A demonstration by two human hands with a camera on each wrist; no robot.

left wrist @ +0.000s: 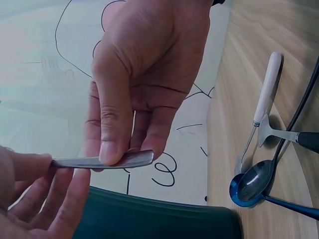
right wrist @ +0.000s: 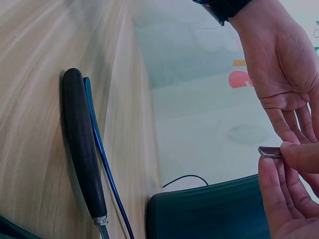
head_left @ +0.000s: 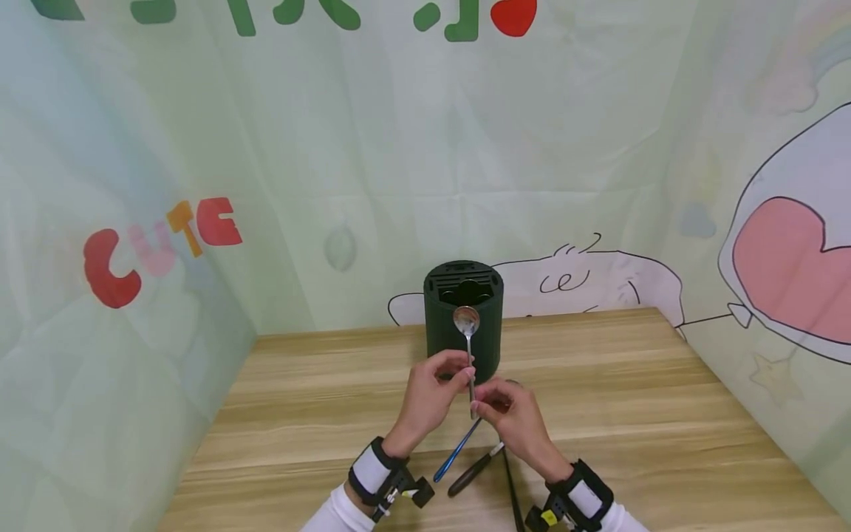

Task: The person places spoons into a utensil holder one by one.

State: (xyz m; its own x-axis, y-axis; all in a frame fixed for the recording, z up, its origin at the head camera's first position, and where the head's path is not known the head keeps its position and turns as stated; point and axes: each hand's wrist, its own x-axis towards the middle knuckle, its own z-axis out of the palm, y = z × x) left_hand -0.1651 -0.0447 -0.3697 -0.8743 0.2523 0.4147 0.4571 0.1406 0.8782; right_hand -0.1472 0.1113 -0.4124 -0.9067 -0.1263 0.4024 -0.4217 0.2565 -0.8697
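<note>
A silver spoon (head_left: pixel 467 322) is held bowl up in front of a dark green utensil holder (head_left: pixel 435 325). My left hand (head_left: pixel 428 393) pinches its handle around the middle, thumb against fingers. Lower down, my right hand (head_left: pixel 521 421) pinches the handle near its end. In the left wrist view the spoon handle (left wrist: pixel 134 159) lies between the right thumb and fingers. The right wrist view shows only the tip of the handle (right wrist: pixel 269 152); the bowl is out of that view.
On the wooden table (head_left: pixel 299 414) below the hands lie a blue spoon (head_left: pixel 455 452), a dark-handled utensil (head_left: pixel 469 475) and a long black handle (head_left: pixel 512 488). The left wrist view adds a white-handled utensil (left wrist: pixel 268 89) and a dark spoon (left wrist: pixel 256 180). A printed cloth (head_left: pixel 399 148) hangs behind.
</note>
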